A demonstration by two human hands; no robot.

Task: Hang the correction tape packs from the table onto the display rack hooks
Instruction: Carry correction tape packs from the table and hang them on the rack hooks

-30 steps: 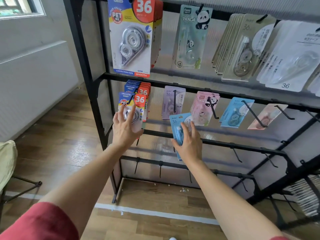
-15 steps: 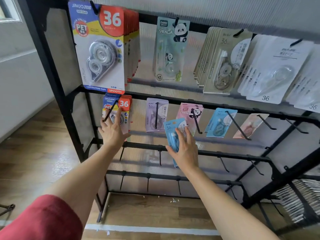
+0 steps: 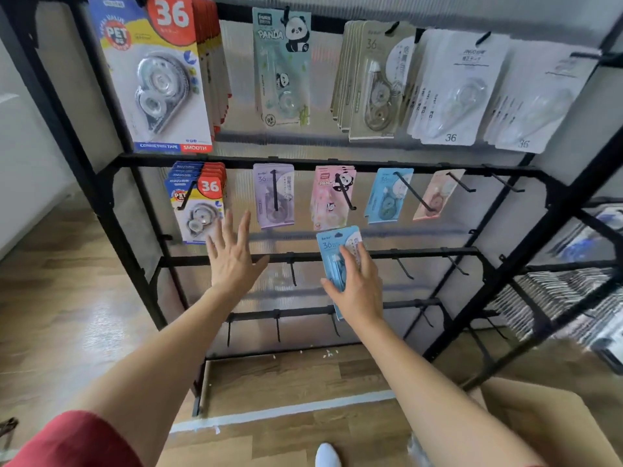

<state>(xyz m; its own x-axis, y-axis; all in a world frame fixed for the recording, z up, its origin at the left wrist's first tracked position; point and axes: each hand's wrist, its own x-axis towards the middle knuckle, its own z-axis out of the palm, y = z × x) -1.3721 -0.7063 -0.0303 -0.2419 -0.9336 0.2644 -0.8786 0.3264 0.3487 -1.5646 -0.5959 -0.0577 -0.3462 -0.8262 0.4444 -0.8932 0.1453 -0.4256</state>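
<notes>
My right hand grips a light blue correction tape pack upright in front of the black display rack, below the pink panda packs. My left hand is spread with straight fingers and holds nothing, just right of the yellow-and-red "36" packs on the middle row's left hook. A matching blue pack hangs on a middle-row hook to the right. A purple pack and a peach pack hang on the same row.
The top row holds large "36" packs, a panda pack, beige packs and white packs. Bare hooks line the lower rails. A cardboard surface lies at bottom right, wooden floor below, another rack at right.
My left hand has let go of the "36" packs and moved right and down, fingers spread. The view has shifted left, so the rack sits further right. My right hand still holds the blue pack.
</notes>
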